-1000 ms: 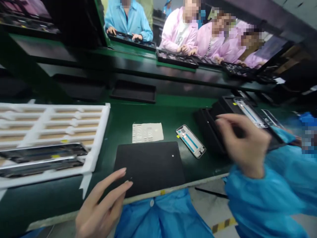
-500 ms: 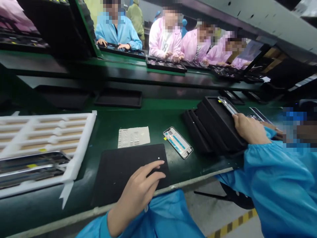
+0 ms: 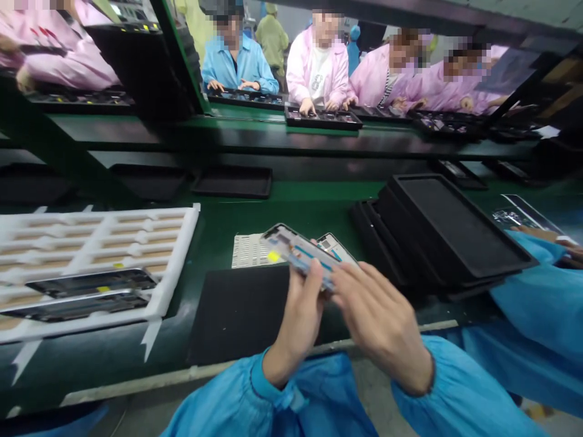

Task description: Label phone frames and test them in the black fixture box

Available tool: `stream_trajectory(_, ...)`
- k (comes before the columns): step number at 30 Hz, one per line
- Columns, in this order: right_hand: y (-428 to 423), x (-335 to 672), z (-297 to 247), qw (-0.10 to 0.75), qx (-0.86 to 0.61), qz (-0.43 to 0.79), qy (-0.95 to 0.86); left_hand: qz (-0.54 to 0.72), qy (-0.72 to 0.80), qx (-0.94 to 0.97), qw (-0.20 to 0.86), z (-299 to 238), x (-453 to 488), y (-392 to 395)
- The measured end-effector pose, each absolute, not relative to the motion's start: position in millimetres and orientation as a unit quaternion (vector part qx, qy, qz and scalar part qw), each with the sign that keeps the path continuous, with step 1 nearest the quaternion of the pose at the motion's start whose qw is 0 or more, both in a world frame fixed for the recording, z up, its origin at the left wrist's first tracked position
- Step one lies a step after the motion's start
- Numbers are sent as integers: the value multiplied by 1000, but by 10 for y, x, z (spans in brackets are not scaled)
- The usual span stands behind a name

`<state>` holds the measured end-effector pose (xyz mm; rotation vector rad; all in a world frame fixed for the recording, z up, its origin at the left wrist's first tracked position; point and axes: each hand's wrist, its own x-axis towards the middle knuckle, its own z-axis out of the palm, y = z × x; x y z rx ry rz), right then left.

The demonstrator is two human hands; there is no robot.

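Both my hands hold a phone frame point(image 3: 291, 249) with a yellow sticker, tilted above the black mat point(image 3: 237, 312). My left hand point(image 3: 298, 315) grips its near edge from below. My right hand point(image 3: 378, 321) closes on its right end, fingers over the frame. A second phone frame point(image 3: 339, 246) lies on the green bench just behind, partly hidden. A white sheet of small labels point(image 3: 248, 252) lies beyond the mat.
A white foam tray point(image 3: 177, 255) holding two dark phone panels point(image 3: 91, 282) sits at left. A stack of black trays point(image 3: 455, 233) stands at right. A neighbour's blue sleeve point(image 3: 537, 297) reaches in at far right. Several people work across the raised conveyor point(image 3: 273, 139).
My right hand left the black tray stack with a phone frame and came to centre; my left hand rose off the mat to grip it. The stack's top tray now lies flat.
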<state>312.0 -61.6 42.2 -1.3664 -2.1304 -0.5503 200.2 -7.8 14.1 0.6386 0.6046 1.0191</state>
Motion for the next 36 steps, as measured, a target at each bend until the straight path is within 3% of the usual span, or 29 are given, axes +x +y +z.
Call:
stream_trajectory(3, -505, 3238, 437, 269, -500, -179, -804, 515, 366, 277, 724, -3, 1897, 60)
stream_trajectory(5, -454, 3626, 499, 256, -594, -241, -723, 504, 408, 339, 682, -113, 1735, 191)
stream_trajectory(8, -408, 4387, 549, 129, -779, -314, -527, 446, 440, 472, 620, -182, 1414, 419)
stream_trajectory(11, -388, 4863, 546, 23, -844, -246, -476, 386, 457, 594, 538, -134, 1095, 638)
stream_trajectory(15, -261, 4564, 629, 101, -800, -311, -503, 234, 449, 761, 406, -79, 836, 851)
stream_trajectory(19, 360, 3846, 677, 175, -724, -290, -601, 99, 369, 849, 365, -170, 814, 966)
stream_trajectory(27, 2167, 3776, -310, 192, -696, -56, -689, 119, 300, 897, 303, -433, 828, 1055)
stream_trajectory(31, 2300, 3730, -603, 210, -666, -13, -715, 108, 301, 898, 303, -468, 801, 1032)
stream_trajectory(36, 1917, 3314, -509, 226, -608, 44, -760, 122, 284, 910, 276, -509, 814, 974)
